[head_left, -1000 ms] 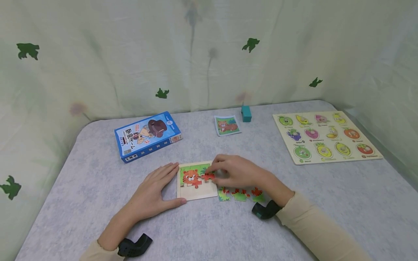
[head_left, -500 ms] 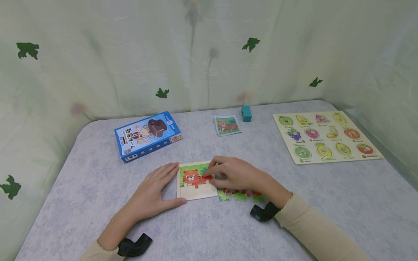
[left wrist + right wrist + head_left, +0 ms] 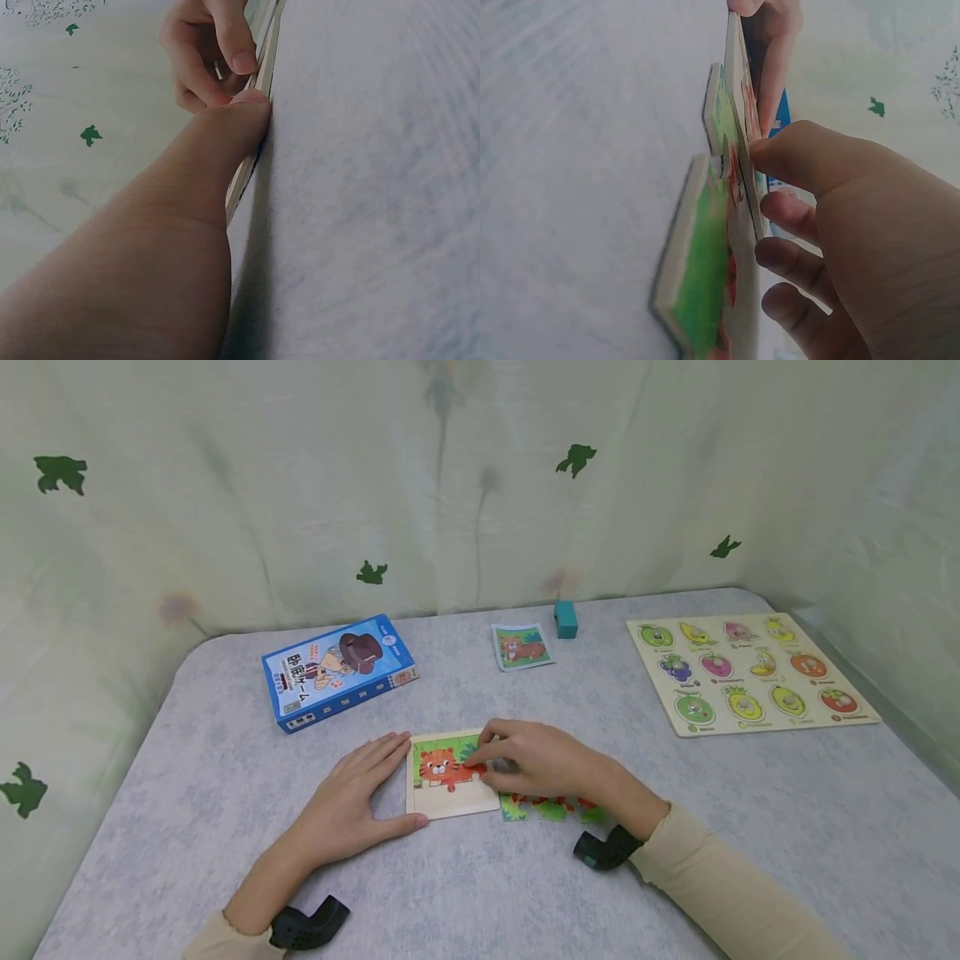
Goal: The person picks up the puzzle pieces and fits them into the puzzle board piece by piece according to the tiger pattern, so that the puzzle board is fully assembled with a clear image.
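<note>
A small square wooden puzzle board (image 3: 453, 807) lies on the table, its upper part filled with an orange tiger-like animal on green and its lower part bare wood. My left hand (image 3: 352, 806) rests flat along the board's left side, fingertips at the back corner and thumb at the front edge. Over the right side of the board, my right hand (image 3: 542, 758) pinches a red puzzle piece (image 3: 472, 770) that sits against the animal's head; fingers partly cover it. Three loose puzzle pieces (image 3: 552, 811) lie right of the board, below that hand. One green loose piece (image 3: 694, 262) looms close in the right wrist view.
A blue game box (image 3: 337, 672) stands back left. Behind the board lie a small picture card (image 3: 522, 649) and a teal block (image 3: 566, 620). A wooden fruit puzzle (image 3: 750, 681) occupies the right side. A pale curtain (image 3: 300, 485) hangs behind the table (image 3: 480, 893).
My right hand has moved slightly left and lowered the red piece from a tilted position into place beside the animal's head. The left hand has stayed put.
</note>
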Demonstrator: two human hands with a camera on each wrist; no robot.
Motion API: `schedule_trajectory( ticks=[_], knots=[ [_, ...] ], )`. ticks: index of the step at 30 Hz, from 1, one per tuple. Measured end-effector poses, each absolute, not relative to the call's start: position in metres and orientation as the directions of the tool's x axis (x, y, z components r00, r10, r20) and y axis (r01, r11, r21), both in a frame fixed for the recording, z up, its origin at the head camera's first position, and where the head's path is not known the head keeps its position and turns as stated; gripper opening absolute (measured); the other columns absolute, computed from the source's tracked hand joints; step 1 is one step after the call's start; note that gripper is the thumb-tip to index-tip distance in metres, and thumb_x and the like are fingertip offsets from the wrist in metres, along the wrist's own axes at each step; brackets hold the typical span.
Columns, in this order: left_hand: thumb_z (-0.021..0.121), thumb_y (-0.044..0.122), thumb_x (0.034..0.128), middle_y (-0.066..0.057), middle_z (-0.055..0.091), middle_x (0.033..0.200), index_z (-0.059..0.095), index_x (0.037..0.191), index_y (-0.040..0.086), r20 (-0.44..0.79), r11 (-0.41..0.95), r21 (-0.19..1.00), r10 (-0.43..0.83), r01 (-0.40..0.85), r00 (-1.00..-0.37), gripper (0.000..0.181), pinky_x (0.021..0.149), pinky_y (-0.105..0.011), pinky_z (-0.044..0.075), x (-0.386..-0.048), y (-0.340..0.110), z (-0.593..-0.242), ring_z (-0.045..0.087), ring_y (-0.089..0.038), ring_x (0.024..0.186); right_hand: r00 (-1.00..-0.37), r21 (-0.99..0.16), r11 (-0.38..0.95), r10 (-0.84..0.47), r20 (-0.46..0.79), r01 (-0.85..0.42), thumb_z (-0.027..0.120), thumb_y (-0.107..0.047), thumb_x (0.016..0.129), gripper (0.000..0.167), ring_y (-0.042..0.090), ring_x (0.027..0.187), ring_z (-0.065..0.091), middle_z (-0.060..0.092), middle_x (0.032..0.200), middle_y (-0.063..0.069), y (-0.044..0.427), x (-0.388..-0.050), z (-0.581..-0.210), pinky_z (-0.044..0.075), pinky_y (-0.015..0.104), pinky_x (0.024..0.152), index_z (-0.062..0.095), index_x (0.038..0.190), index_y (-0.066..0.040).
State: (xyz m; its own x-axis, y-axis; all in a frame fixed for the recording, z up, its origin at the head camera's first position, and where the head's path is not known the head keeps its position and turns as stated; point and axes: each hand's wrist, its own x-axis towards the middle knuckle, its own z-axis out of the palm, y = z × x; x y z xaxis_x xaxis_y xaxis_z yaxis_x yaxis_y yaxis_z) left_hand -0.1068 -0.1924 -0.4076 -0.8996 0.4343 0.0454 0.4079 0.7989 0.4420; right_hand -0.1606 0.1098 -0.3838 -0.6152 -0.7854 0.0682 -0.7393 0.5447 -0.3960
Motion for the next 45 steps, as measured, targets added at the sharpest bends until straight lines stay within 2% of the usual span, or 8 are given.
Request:
schedule_trajectory(
  ticks=[9, 25, 34, 45],
  knots=[
    [0.073, 0.070, 0.0822, -0.007, 0.035, 0.167, 0.038, 0.160, 0.010, 0.051, 0.795, 0.446, 0.436, 0.411, -0.899, 0.104, 0.122, -0.062, 0.026, -0.107, -0.193, -0.408, 0.030, -0.034, 0.154, -0.617, -0.413, 0.548, -0.786, 0.045, -0.728, 0.066, -0.032, 0.101, 0.028, 0.007, 0.087, 0.055, 0.065, 0.119, -0.006, 0.110, -0.160, -0.381, 0.051, 0.023, 0.078, 0.075, 0.128, -0.026],
    [0.074, 0.070, 0.0816, -0.008, 0.035, 0.167, 0.039, 0.160, 0.010, 0.052, 0.797, 0.441, 0.435, 0.411, -0.899, 0.105, 0.123, -0.062, 0.027, -0.106, -0.193, -0.408, 0.030, -0.034, 0.155, -0.624, -0.411, 0.594, -0.778, -0.076, -0.691, 0.068, -0.034, 0.100, 0.037, 0.007, 0.098, 0.055, 0.062, 0.127, -0.010, 0.117, -0.159, -0.369, 0.053, 0.024, 0.086, 0.067, 0.137, -0.029],
    [0.072, 0.073, 0.0818, -0.008, 0.036, 0.166, 0.040, 0.159, 0.010, 0.051, 0.796, 0.447, 0.432, 0.408, -0.900, 0.105, 0.122, -0.063, 0.027, -0.106, -0.193, -0.408, 0.031, -0.035, 0.154, -0.634, -0.480, 0.612, -0.761, -0.140, -0.628, 0.077, -0.036, 0.093, 0.031, 0.007, 0.095, 0.055, 0.063, 0.113, -0.017, 0.125, -0.161, -0.362, 0.052, 0.025, 0.086, 0.070, 0.122, -0.027],
    [0.074, 0.071, 0.0805, -0.008, 0.036, 0.167, 0.040, 0.159, 0.009, 0.059, 0.792, 0.450, 0.435, 0.413, -0.898, 0.106, 0.123, -0.061, 0.026, -0.107, -0.193, -0.408, 0.030, -0.034, 0.155, -0.575, -0.558, 0.567, -0.797, -0.186, -0.606, 0.088, -0.035, 0.084, 0.031, 0.010, 0.090, 0.056, 0.063, 0.098, -0.013, 0.131, -0.162, -0.359, 0.052, 0.025, 0.081, 0.070, 0.109, -0.026]
  ],
)
